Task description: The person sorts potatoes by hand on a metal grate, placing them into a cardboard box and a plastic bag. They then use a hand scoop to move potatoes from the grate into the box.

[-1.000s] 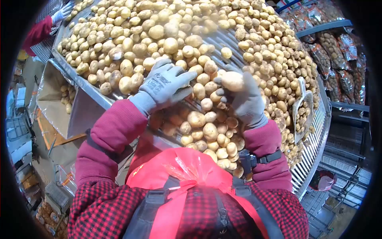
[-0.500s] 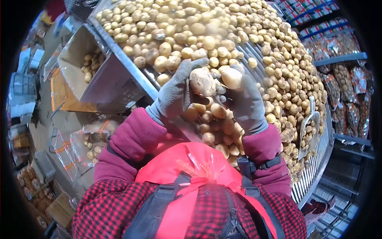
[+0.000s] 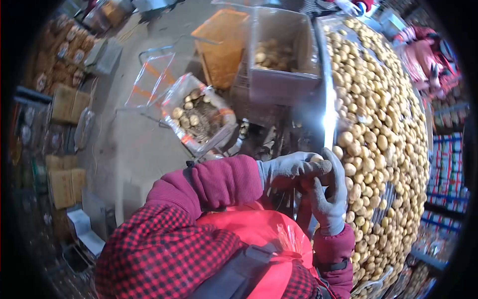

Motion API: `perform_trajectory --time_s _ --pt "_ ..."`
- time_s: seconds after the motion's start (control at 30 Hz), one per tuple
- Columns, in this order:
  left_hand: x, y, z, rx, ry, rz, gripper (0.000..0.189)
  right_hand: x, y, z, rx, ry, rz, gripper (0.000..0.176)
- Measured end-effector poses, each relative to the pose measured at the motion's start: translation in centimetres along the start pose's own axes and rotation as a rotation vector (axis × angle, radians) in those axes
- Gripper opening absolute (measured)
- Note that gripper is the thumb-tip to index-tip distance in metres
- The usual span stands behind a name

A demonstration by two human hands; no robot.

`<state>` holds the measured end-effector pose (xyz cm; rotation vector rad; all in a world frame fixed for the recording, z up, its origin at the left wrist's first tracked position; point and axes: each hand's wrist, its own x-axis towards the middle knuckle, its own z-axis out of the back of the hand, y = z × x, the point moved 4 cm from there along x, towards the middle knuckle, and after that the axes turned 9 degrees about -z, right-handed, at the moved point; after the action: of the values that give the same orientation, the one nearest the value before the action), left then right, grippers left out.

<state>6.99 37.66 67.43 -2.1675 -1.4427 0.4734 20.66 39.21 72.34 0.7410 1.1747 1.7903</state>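
Note:
Both of my hands wear grey gloves and meet beside the metal edge (image 3: 326, 89) of the slatted potato table. My left hand (image 3: 294, 168) is closed on a pale potato (image 3: 316, 158), of which only a small part shows between the gloves. My right hand (image 3: 331, 197) curls in from the table side, its fingers bent against the left fingertips; what lies inside its grip is hidden. Many loose potatoes (image 3: 371, 149) cover the table to the right, and a patch of metal slats (image 3: 382, 204) shows among them.
Left of the table stand a plastic-lined cardboard box (image 3: 284, 89) with potatoes, an orange crate (image 3: 219, 55) and a plastic-lined container (image 3: 226, 122) holding potatoes. A pale scoop (image 3: 376, 283) lies at the lower right. Another person (image 3: 423, 57) is across the table; more gloved hands (image 3: 348, 7) show at the top.
My view has swung left toward the boxes and floor. My hands have moved from above the potatoes to the table's edge and come together; the two potatoes seen earlier are now mostly hidden.

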Motion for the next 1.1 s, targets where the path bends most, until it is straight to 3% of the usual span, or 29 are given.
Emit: perform_trajectory --time_s 0.1,0.17,0.23,0.3,0.33,0.37,0.4,0.43,0.5,0.57,0.67,0.73,0.77,0.8,0.83,0.93,0.97,1.0,1.1 --pt "-2.7 -0.8 1.6 -0.071 -0.005 0.004 0.041 1.2 1.2 -2.5 -0.168 0.161 0.069 0.068" --pt "-4.2 -2.3 2.9 0.088 -0.002 0.009 0.038 1.0 0.1 -4.5 0.085 0.247 -0.120 0.070" --pt "-4.6 -0.7 6.3 0.099 -0.053 0.029 0.036 1.7 0.7 -5.3 -0.001 0.259 -0.031 0.070" --pt "-4.8 -1.2 10.2 0.293 -0.305 -0.109 0.042 2.0 0.2 -4.9 -0.023 0.223 -0.044 0.067" --pt "-4.8 -3.6 8.7 0.234 -0.281 -0.317 0.047 2.0 -0.6 -4.2 0.084 0.187 -0.164 0.064" --pt "-4.2 -5.1 9.9 0.248 -0.185 -0.325 0.047 2.2 -1.3 -3.6 0.193 0.150 -0.288 0.061" --pt "-3.5 -6.8 10.1 0.170 -0.238 -0.350 0.046 2.6 -1.1 -3.0 0.220 0.089 -0.235 0.055" --pt "-2.6 -8.4 10.3 0.086 -0.291 -0.371 0.046 2.7 -1.6 -2.0 0.332 0.058 -0.346 0.054" --pt "1.0 -12.7 13.7 0.369 -0.206 -0.548 0.046 3.4 -2.1 0.0 0.153 0.003 -0.268 0.054" --pt "4.7 -16.5 15.3 0.410 -0.446 -0.638 0.048 4.3 -1.9 1.3 0.148 -0.046 -0.300 0.053" --pt "9.3 -20.5 19.9 0.353 -0.632 -0.501 0.050 5.5 -3.0 3.4 0.290 -0.100 -0.454 0.052" --pt "11.9 -21.7 22.2 0.313 -0.835 -0.507 0.049 6.5 -3.7 4.6 0.228 -0.188 -0.441 0.051" --pt "13.0 -21.9 24.9 0.643 -0.677 -0.488 0.056 6.7 -4.5 5.3 0.174 -0.228 -0.432 0.051" --pt "14.0 -21.4 26.5 0.376 -0.811 -0.385 0.065 7.3 -4.0 6.0 0.111 -0.254 -0.434 0.050" --pt "14.2 -21.3 24.5 0.391 -0.828 -0.372 0.066 7.7 -4.6 6.7 -0.011 -0.253 -0.362 0.050" --pt "17.5 -19.7 19.3 0.812 -0.588 -0.434 0.066 8.3 -5.4 8.0 -0.031 -0.289 -0.389 0.053" --pt "19.0 -18.7 16.3 0.983 -0.518 -0.466 0.065 8.9 -5.1 8.4 -0.331 -0.282 -0.256 0.057" --pt "20.8 -18.0 15.6 1.319 -0.312 -0.547 0.073 9.5 -4.8 8.6 -0.634 -0.264 -0.119 0.061" --pt "23.9 -14.7 9.9 1.921 0.102 -0.507 0.087 10.6 -6.6 9.7 -0.833 -0.240 -0.182 0.069"
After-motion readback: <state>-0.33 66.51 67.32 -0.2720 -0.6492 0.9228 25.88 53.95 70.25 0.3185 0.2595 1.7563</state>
